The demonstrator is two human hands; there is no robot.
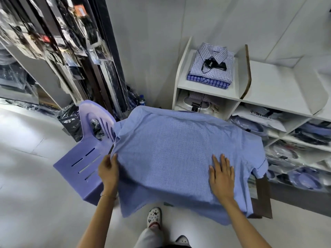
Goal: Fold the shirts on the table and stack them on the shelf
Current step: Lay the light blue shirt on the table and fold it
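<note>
A light blue checked short-sleeved shirt (172, 149) lies spread back-up over the small table (263, 199), hiding most of it. My left hand (108, 170) grips the shirt's left edge, thumb on top and fingers under the cloth. My right hand (222, 178) lies flat on the shirt's right part, fingers straight, pressing it down. On the white shelf (202, 86) behind the table sits a stack of two folded shirts (211, 67), a checked one with a black tag on top of a blue striped one.
A purple plastic chair (86, 158) stands just left of the table. Lower shelf compartments (286, 133) hold packaged shirts. Bagged garments (59, 38) hang at the back left. A water bottle (142, 100) stands on the floor behind the table. My shoes (155, 216) show below.
</note>
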